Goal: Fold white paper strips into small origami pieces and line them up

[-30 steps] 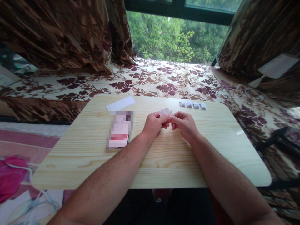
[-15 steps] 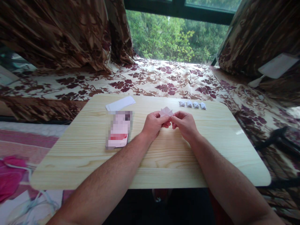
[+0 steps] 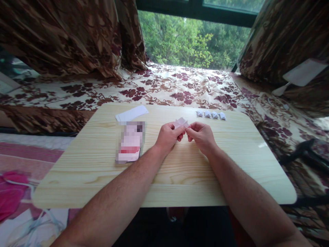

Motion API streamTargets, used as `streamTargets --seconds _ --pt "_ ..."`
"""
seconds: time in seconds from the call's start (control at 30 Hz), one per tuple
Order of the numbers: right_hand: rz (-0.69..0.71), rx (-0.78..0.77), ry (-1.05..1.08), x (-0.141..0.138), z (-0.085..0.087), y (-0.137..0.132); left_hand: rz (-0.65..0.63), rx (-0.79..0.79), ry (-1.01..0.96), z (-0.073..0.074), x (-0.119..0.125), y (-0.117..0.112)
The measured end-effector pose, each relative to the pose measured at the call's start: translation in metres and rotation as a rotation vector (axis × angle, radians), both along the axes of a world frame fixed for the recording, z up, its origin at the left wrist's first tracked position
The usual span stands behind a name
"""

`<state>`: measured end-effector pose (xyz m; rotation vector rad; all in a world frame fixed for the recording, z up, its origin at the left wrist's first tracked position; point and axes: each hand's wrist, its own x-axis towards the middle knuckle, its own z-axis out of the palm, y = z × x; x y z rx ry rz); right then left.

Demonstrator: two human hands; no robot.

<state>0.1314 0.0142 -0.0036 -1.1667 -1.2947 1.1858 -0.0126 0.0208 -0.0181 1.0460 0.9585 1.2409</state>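
A small piece of folded white paper (image 3: 181, 122) is held up between my two hands above the middle of the table. My left hand (image 3: 169, 134) is closed on its left and lower side, thumb across the front. My right hand (image 3: 202, 134) pinches its lower right edge between thumb and fingertips. The fingers hide the paper's lower part. Beyond my right hand, several small folded paper pieces (image 3: 211, 115) sit in a row near the table's far edge.
On the light wooden table (image 3: 84, 171), a stack of white paper strips (image 3: 132, 112) lies at the back left. A phone (image 3: 130, 141), partly pixelated, is in front of it. A white lamp (image 3: 304, 72) stands on the flowered cloth (image 3: 164, 87) at the right.
The folded paper and my fingertips have shifted very slightly left. My right fingers sit a little closer to the left thumb. Both hands still grip the paper.
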Motion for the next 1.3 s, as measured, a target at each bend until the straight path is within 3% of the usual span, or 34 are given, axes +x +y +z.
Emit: streamTargets --seconds 0.47,0.77,1.3 --pt "0.012 0.025 0.009 0.0067 -0.0027 0.0031 -0.013 0.097 0.12 0.0 -0.0013 -0.0016" --pt "0.038 0.086 -0.086 0.0033 0.0006 0.0018 -0.002 0.031 0.038 0.0015 0.0014 -0.0014" --pt "-0.006 0.131 -0.118 0.0014 -0.0012 0.0019 -0.039 0.046 -0.014 -0.0005 0.0008 -0.0009"
